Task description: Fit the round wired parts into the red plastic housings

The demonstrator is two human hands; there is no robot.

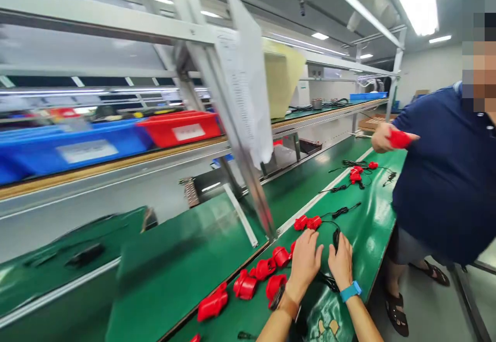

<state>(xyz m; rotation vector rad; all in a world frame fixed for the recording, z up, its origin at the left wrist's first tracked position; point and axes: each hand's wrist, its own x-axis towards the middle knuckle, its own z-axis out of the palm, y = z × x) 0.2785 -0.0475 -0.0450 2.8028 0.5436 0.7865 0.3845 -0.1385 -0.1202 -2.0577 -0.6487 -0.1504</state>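
My left hand is over the green bench mat, thumb apart from its fingers. Its fingertips reach the near side of a pair of red plastic fittings; whether they touch is unclear. A bundled black cable is between the thumb and fingers of my right hand, which wears a blue wristband. A thin lead runs from that area toward the red pair. Several more red fittings lie in a row left of my left hand. Loops of black cable lie below and between my hands.
A co-worker in a dark blue shirt stands at right, holding a red part. Further red fittings with black cables lie ahead. A metal post rises from the bench. Blue and red bins line the left shelf.
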